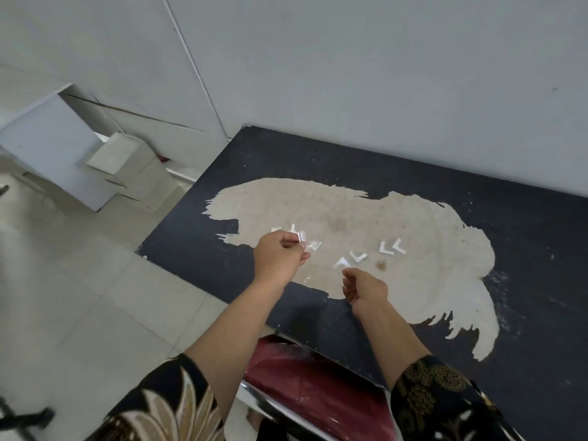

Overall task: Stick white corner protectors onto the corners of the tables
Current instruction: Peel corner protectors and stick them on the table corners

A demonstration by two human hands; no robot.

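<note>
While the left hand pinches one white corner protector at its fingertips, just above the worn pale patch, the right hand hangs loosely curled and holds nothing, near the loose protectors scattered across the black table.

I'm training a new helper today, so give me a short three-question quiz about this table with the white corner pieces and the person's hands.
1. True or false: the left hand pinches a white L-shaped corner protector.
2. The loose white protectors lie on: A the pale worn patch of the black table; B the tiled floor; C the red seat.
3. Fill in: the right hand holds ____.
Key: 1 true; 2 A; 3 nothing.
</note>
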